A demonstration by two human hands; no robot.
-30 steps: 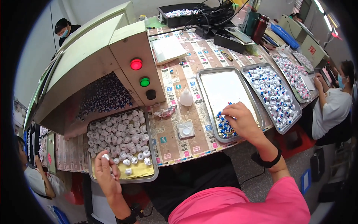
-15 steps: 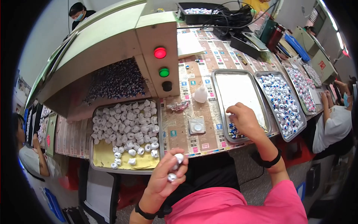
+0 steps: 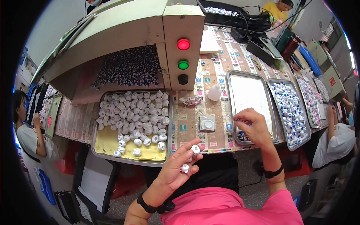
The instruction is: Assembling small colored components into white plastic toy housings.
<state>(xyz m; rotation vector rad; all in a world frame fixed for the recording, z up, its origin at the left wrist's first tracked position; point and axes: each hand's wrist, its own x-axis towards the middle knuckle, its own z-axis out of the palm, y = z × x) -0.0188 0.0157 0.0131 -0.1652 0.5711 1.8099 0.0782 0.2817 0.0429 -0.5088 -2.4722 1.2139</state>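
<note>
My left hand (image 3: 175,167) is turned palm up with its fingers curled round a few small white ball-shaped pieces (image 3: 195,149). One piece shows at the fingertips and another (image 3: 184,168) lies near the thumb. My right hand (image 3: 256,126) hangs over the near end of a metal tray (image 3: 229,95) lined with white. Its thumb and fingertips are pinched together; whatever they hold is too small or hidden to name. Small blue and dark pieces (image 3: 242,135) lie in the tray beneath it, partly covered by the hand.
Left of centre, a tray (image 3: 170,123) holds many white pieces on yellow paper before a beige machine (image 3: 182,22) with red and green lights. Between the trays are a white bottle (image 3: 214,92) and a small square block (image 3: 207,123). Another filled tray (image 3: 288,112) stands right; people sit either side.
The view has shifted, moving the table's contents rightward. My left hand has opened its fingers a little around the white pieces. My right hand stays over the lined tray, its fingers now pinched closer.
</note>
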